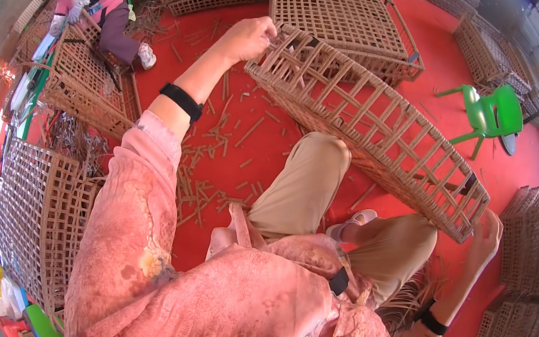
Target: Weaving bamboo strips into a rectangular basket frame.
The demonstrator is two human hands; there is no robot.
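A long brown woven basket (370, 124) with open lattice sides lies tilted across my knees, its left end farther from me and higher than its right. My left hand (250, 39) is closed at the basket's far left corner, fingers pinched at the rim. At the opposite end, my right hand (486, 237) grips the near right corner, with its fingertips partly hidden against the weave. Dark bands show on the basket near both ends.
Cut strips (209, 152) litter the red floor (257, 107). A green chair (489, 118) stands at right. Stacked woven baskets (338, 15) rise ahead, with more stacks (533, 243) at right and a lattice basket (44, 205) at left. Another person (102, 4) handles a basket at far left.
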